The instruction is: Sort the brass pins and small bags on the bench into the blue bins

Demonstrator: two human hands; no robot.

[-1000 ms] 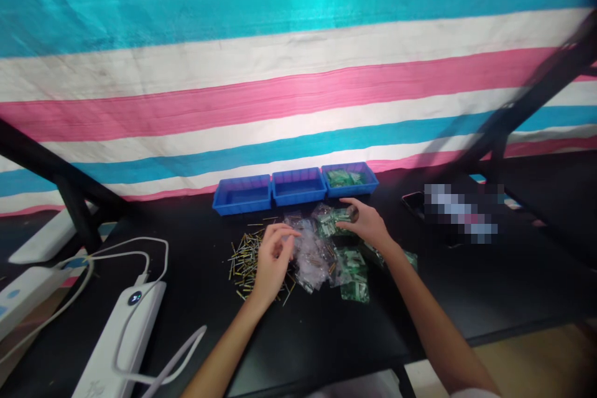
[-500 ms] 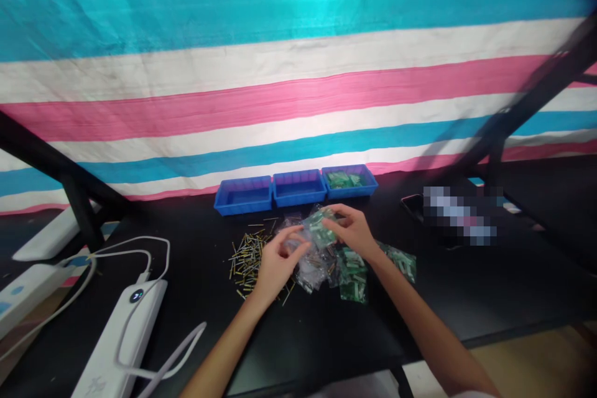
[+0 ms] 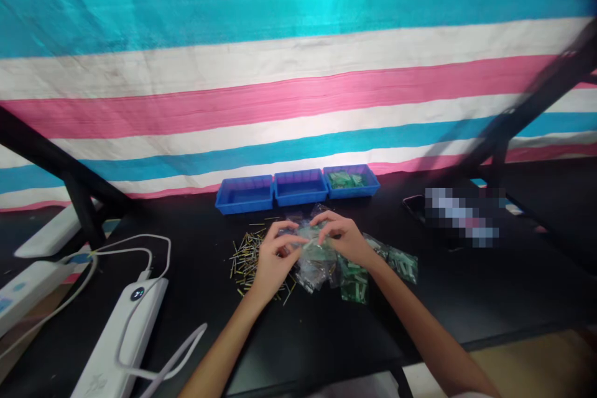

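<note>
Between my two hands is a clear bag with a green tint (image 3: pixel 318 251), its top edge pinched by both. My left hand (image 3: pixel 276 256) has thumb and forefinger closed on the bag's left part. On its right part the fingers of my right hand (image 3: pixel 342 237) are closed. Beneath lie several clear plastic bags (image 3: pixel 311 276). Loose thin metal pins with yellow ends (image 3: pixel 245 261) are heaped left of my left hand. Green-filled bags (image 3: pixel 355 286) lie below my right hand, and another green bag (image 3: pixel 403 264) is farther right.
Three blue trays stand in a row at the back: left (image 3: pixel 245 196), middle (image 3: pixel 301 188) and right (image 3: pixel 373 188), the right one holding green bags (image 3: pixel 345 180). A white power bank (image 3: pixel 125 336) with cables is at left. A phone (image 3: pixel 414 205) lies at right.
My left hand has closed on the bag, which my right hand held up before. The bag is now lower between both hands, and its top edge is pinched.
</note>
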